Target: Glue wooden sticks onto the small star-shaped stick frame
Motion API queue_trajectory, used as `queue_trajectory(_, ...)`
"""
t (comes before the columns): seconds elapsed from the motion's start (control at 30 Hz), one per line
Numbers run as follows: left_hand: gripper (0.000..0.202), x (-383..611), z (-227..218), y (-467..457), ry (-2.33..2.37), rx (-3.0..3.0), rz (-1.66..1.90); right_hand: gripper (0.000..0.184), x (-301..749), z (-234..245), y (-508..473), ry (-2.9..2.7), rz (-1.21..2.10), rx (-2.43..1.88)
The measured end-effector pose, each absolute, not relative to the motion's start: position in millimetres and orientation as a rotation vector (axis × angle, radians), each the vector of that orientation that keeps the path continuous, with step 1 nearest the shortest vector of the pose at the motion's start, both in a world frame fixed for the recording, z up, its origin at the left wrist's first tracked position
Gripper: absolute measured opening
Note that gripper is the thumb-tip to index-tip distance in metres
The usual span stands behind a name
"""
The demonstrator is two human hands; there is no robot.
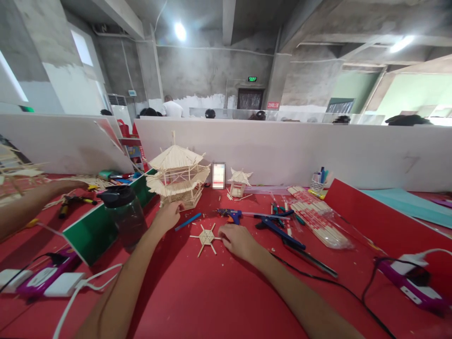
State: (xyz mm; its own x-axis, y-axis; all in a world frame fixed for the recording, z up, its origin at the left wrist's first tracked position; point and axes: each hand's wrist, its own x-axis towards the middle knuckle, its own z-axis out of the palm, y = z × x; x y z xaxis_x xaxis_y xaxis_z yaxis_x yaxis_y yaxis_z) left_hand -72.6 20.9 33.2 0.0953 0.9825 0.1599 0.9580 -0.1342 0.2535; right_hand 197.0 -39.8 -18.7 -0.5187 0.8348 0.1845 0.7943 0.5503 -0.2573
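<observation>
Left hand [169,214] clasps the stick pagoda [178,175] by its base, seemingly steadying it. Before the pagoda a hexagonal stick wheel [206,237] lies flat; right hand [237,240] curls at one spoke, grip unclear.

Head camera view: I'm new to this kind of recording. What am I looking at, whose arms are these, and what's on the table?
There is no machine here. A person wears one camera on the head, looking forward and down, so the two bare arms reaching in from the bottom edge are the wearer's own. The left hand touches the base of a stick-built pagoda model. The right hand rests on the red table beside a flat star-shaped stick piece. Whether either hand actually grips anything is unclear. Nearby are a blue glue gun, a bag of sticks, a dark bottle and a smaller model. The arm at far left belongs to another person.
</observation>
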Motion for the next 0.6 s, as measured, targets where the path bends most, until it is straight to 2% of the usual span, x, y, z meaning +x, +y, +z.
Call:
queue_trajectory(0.13,0.028,-77,43,17,2.103,2.198,0.441,0.016,195,-23,-39,-2.496,0.209,-1.310)
queue_trajectory(0.3,0.020,-81,43,16,2.270,2.122,0.125,0.016,201,-18,-40,-2.455,0.195,-1.341)
queue_trajectory(0.43,0.022,-82,33,17,2.277,2.112,-0.085,0.015,203,-16,-40,-2.440,0.191,-1.345)
queue_trajectory(0.6,0.025,-81,23,21,2.266,2.115,-0.088,0.015,203,-16,-40,-2.427,0.187,-1.346)
